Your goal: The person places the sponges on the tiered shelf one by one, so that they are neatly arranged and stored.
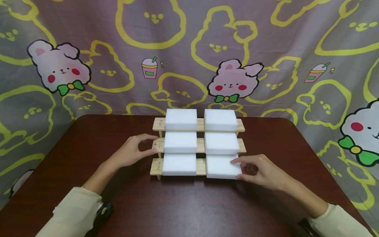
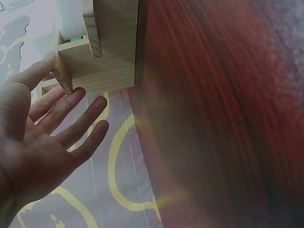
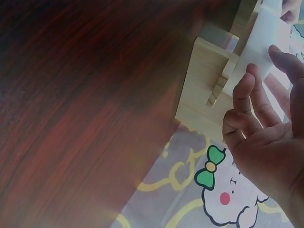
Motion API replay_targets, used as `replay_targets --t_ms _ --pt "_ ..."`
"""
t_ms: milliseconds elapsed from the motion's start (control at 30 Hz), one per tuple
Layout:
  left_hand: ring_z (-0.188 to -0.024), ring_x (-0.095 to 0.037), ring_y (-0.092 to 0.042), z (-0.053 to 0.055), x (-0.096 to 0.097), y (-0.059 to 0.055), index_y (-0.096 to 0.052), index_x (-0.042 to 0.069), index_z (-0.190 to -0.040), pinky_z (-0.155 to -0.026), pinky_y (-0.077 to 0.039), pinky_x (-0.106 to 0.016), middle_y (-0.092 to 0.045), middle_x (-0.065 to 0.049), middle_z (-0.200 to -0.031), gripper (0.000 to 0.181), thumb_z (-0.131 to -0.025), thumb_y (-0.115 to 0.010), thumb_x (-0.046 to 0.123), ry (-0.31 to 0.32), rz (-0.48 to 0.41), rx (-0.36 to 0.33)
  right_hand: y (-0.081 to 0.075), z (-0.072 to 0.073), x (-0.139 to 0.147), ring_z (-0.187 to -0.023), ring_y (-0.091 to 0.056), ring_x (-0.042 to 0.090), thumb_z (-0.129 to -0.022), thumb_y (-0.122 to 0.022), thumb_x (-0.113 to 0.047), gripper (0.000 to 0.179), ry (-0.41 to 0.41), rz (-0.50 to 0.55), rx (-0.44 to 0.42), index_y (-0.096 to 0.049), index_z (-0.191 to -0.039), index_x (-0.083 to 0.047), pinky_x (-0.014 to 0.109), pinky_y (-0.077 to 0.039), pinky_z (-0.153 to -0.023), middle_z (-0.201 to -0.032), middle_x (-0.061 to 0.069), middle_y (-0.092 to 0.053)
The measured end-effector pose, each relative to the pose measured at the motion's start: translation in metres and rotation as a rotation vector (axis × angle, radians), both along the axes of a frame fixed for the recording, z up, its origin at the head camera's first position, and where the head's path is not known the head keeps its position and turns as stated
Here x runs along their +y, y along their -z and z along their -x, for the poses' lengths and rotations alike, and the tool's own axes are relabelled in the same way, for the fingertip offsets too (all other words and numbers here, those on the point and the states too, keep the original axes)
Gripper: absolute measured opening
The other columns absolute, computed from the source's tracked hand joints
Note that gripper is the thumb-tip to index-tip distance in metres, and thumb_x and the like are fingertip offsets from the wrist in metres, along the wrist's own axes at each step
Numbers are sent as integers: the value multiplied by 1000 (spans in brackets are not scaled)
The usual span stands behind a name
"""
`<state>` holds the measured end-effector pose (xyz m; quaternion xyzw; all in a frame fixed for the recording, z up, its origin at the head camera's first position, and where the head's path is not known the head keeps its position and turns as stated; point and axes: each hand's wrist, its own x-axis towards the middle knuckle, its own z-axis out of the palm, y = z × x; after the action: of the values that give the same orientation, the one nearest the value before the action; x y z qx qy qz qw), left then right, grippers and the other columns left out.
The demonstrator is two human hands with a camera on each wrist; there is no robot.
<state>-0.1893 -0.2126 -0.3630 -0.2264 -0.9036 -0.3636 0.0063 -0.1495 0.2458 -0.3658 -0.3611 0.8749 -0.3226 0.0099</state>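
Observation:
A three-tier wooden stand (image 1: 201, 166) bears white foam blocks, two side by side on every tier. My left hand (image 1: 133, 150) pinches the left end of the middle shelf between thumb and index finger; in the left wrist view its other fingers (image 2: 88, 124) spread loosely beside the stand's side panel (image 2: 116, 57). At the lowest tier's right end, my right hand (image 1: 263, 171) holds the right-hand foam block (image 1: 220, 166), index finger on its top and thumb at its front corner. That block overhangs the shelf end, which it hides in the head view.
The stand is on a dark red-brown wooden table (image 1: 183, 207), toward its far edge. Behind the table hangs a patterned cloth (image 1: 183, 49) with cartoon rabbits and yellow outlines. Small dark marks show on the left ends of the shelves.

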Motion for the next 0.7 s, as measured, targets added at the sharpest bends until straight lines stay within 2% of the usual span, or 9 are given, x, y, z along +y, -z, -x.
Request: replay_targets --t_ms 200,433,700 --pt "-129 -41 -58 0 1 0 -65 -1 -136 -106 -45 -61 -66 -19 -136 49 -94 -79 20 -1 0 -1 -1 0 -1 -66 -56 8 -85 -88 -17 35 3 2 -3 -75 -116 -10 24 -49 -55 -81 -12 -61" --pt "-127 -41 -58 -1 1 0 -65 -1 -135 -105 -46 -62 -66 -19 -136 48 -95 -79 21 4 3 8 1 1 -4 -64 -52 0 -84 -88 -11 35 -3 37 37 -74 -117 -10 22 -48 -54 -80 -14 -60" --pt "-128 -40 -58 -1 0 0 -65 -1 -135 -106 -45 -61 -66 -18 -135 49 -94 -79 20 -8 1 7 1 1 -5 -64 -52 0 -85 -87 -8 36 -5 47 33 -74 -119 -8 23 -49 -53 -80 -13 -61"
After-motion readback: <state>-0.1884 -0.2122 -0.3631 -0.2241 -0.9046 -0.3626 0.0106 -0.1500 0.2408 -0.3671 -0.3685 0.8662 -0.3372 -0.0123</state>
